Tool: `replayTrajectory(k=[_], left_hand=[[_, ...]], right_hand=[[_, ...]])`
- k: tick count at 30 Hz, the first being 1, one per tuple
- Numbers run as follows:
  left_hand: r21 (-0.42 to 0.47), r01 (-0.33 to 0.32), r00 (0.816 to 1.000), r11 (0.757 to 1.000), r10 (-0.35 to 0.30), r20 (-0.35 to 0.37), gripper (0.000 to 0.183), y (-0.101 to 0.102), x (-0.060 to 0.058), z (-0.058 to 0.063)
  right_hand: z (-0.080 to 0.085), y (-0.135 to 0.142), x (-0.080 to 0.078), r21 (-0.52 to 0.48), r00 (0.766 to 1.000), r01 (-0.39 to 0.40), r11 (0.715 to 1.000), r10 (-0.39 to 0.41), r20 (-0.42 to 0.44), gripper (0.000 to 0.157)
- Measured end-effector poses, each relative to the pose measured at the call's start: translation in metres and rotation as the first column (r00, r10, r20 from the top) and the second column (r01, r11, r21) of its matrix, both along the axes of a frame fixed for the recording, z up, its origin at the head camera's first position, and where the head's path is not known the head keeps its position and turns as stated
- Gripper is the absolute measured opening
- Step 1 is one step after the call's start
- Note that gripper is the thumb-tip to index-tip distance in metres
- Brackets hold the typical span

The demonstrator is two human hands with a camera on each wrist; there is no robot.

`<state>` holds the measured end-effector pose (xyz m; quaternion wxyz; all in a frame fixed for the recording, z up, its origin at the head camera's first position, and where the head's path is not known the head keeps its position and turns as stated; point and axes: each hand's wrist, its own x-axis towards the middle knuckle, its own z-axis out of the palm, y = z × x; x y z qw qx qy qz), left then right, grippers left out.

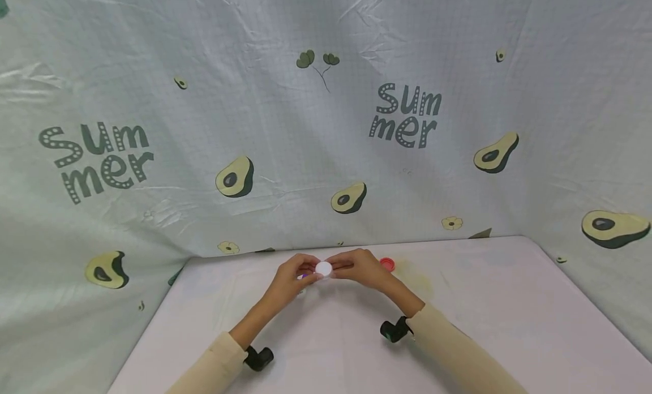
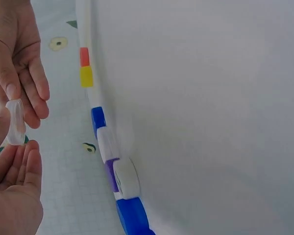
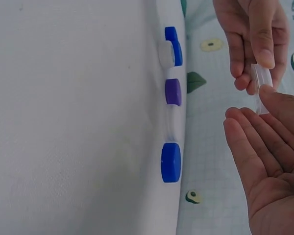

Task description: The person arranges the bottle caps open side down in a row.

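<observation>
Between both hands, a small round white translucent cap (image 1: 323, 269) is held up over the far part of the table. From the left, the left hand (image 1: 292, 274) pinches its rim between thumb and fingers. My right hand (image 1: 360, 266) pinches the opposite rim, thumb against the face and fingers behind. Seen edge-on in the left wrist view, the cap (image 2: 16, 122) is a thin clear disc with a ridged side. In the right wrist view the same cap (image 3: 261, 87) sits between the two thumbs, the right fingers stretched out below it.
Several caps line the table's far edge: a blue cap (image 3: 171, 162), a purple cap (image 3: 173, 92), a white cap (image 2: 127, 178), a yellow piece (image 2: 86, 77). A red cap (image 1: 387, 264) lies beyond the right wrist. An avocado-printed cloth (image 1: 285, 213) hangs behind the table (image 1: 346, 348).
</observation>
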<state>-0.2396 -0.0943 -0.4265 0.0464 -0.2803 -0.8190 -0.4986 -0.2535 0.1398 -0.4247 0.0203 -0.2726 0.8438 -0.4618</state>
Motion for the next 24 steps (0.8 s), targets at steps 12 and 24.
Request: replayTrajectory(k=[12,24], left_hand=[[0.095,0.015,0.998,0.995,-0.02,0.052,0.032,0.015,0.0,0.003],[0.17,-0.001,0.999,0.985,-0.007,0.044,0.033,0.02,0.002,0.005]], right_hand=[[0.004,0.017,0.01,-0.103,0.999,0.039,0.994,-0.041,-0.014,0.038],[0.001,0.017,0.015,-0.175,0.996,0.073,0.982,-0.081,-0.043,0.041]])
